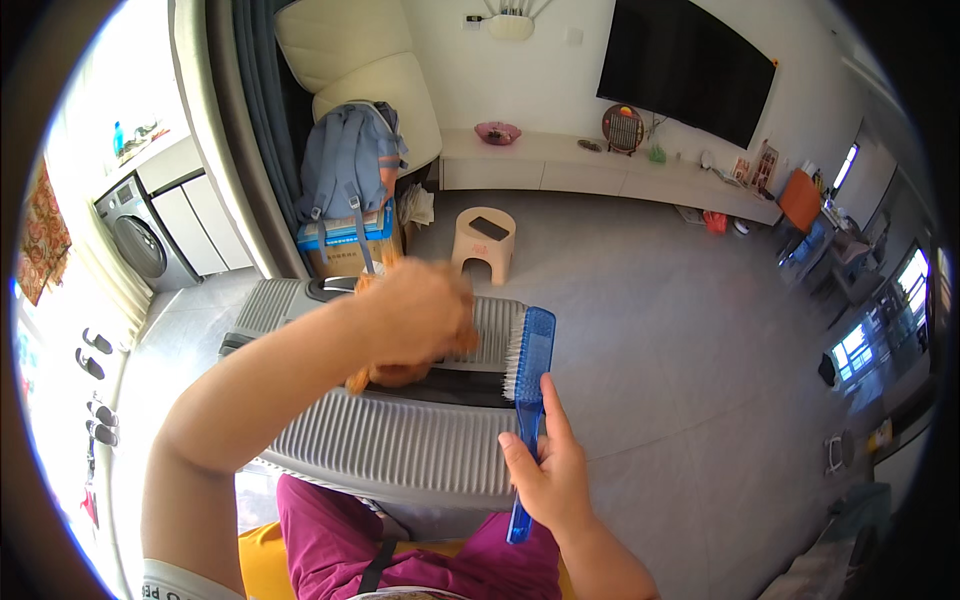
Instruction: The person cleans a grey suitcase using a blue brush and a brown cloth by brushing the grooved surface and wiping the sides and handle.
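Note:
A grey ribbed suitcase (390, 445) lies across in front of me, with a dark band (470, 387) running along its middle. My right hand (553, 475) is closed around the handle of a blue brush (538, 350). Its white bristles face left, beside the suitcase's right end. Over the suitcase, my left hand (415, 310) is curled and smeared by motion. Orange, cloth-like material (357, 381) shows around and below its fingers; most of it is hidden by the hand.
Beyond the suitcase is a beige stool (485, 245) bearing a dark phone (488, 229). A blue-grey backpack (350, 160) rests on boxes by a cream cushioned chair (350, 50). A low white cabinet (580, 178) lines the wall. Slippers (97, 342) lie at the left.

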The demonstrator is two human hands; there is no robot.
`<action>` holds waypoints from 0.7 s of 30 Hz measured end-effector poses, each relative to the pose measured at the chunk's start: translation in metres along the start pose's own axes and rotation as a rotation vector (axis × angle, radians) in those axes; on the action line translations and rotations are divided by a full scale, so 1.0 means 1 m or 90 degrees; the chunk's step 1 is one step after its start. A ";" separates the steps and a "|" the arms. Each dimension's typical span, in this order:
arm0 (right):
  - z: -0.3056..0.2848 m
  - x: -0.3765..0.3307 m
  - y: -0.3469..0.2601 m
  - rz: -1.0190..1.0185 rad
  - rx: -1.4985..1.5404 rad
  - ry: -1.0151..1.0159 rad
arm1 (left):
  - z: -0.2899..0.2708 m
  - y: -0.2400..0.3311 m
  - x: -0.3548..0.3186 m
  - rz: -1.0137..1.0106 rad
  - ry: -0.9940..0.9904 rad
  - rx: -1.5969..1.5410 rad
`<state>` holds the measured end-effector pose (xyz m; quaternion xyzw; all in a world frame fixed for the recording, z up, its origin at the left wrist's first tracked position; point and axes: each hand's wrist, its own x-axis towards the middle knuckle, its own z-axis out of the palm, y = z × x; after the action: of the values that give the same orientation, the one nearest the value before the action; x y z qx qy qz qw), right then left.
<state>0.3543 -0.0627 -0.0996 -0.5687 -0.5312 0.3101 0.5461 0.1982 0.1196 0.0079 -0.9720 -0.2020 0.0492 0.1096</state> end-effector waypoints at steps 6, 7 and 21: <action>0.016 -0.005 0.005 -0.031 0.023 0.093 | 0.023 0.003 -0.005 0.030 0.011 0.169; 0.017 -0.005 0.005 -0.038 0.012 0.109 | 0.023 0.012 -0.009 0.075 0.046 0.205; 0.022 -0.025 -0.001 -0.034 -0.021 0.091 | 0.018 0.009 -0.003 0.067 0.026 -0.106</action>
<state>0.3275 -0.0798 -0.1088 -0.5838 -0.5110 0.2451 0.5813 0.1967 0.1143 -0.0114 -0.9878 -0.1516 0.0180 0.0299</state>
